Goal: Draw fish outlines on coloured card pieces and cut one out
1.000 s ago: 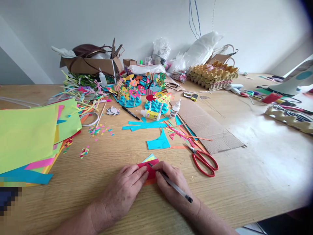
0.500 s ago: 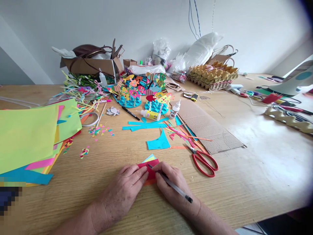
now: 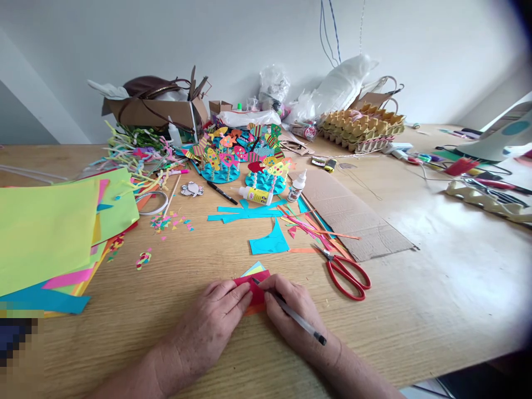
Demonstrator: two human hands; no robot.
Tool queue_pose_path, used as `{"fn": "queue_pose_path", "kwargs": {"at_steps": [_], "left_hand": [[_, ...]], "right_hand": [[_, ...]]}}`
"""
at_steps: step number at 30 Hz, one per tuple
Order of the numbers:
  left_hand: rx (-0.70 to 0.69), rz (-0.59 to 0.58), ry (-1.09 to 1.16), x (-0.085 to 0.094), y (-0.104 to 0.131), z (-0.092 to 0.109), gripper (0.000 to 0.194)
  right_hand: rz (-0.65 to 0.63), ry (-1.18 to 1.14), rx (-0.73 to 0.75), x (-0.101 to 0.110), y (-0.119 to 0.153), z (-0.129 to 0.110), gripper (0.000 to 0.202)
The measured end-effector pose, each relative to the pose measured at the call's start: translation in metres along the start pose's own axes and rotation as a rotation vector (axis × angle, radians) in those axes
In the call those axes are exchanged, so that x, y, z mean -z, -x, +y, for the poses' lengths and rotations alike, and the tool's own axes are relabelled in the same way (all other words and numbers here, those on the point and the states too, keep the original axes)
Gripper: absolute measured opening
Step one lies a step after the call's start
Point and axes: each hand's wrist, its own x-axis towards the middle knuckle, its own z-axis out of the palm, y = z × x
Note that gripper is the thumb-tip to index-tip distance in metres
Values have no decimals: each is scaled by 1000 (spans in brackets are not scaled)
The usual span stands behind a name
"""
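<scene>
My right hand (image 3: 297, 313) is closed around a clear pen (image 3: 301, 320) with a dark end cap, its tip on a small stack of coloured paper with a red sheet (image 3: 258, 285) on top. Blue, yellow and orange edges stick out from under the red. My left hand (image 3: 218, 313) lies flat on the left part of this stack, fingers extended and pressing it to the table. To the right of the hands are red-handled scissors (image 3: 347, 272), lying open. Blue paper scraps (image 3: 269, 241) lie beyond the stack.
Coloured sheets (image 3: 45, 233) are piled at the left. Two glue bottles (image 3: 297, 185), paper fish on blue bases (image 3: 266, 180) and a black marker (image 3: 222, 193) lie further back. Flat cardboard (image 3: 353, 216) is at the right, egg trays (image 3: 361, 130) behind it.
</scene>
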Motion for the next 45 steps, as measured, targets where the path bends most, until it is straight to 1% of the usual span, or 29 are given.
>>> {"fn": "queue_pose_path", "kwargs": {"at_steps": [6, 11, 17, 21, 25, 29, 40, 45], "left_hand": [[-5, -8, -1, 0, 1, -1, 40], [-2, 16, -15, -1, 1, 0, 42], [-2, -7, -8, -2, 2, -1, 41], [-8, -3, -5, -3, 3, -2, 40], [-7, 8, -14, -2, 2, -1, 41], [-7, 5, -20, 0, 1, -1, 42], [-4, 12, -11, 0, 1, 0, 42], [-3, 13, -4, 0, 1, 0, 42]], "right_hand": [[13, -20, -6, 0, 0, 0, 19], [12, -30, -20, 0, 0, 0, 19], [2, -12, -19, 1, 0, -2, 19], [-7, -11, -11, 2, 0, -2, 18], [15, -28, -17, 1, 0, 0, 19], [11, -45, -28, 1, 0, 0, 20], [18, 2, -3, 0, 0, 0, 18], [32, -16, -6, 0, 0, 1, 20]]}}
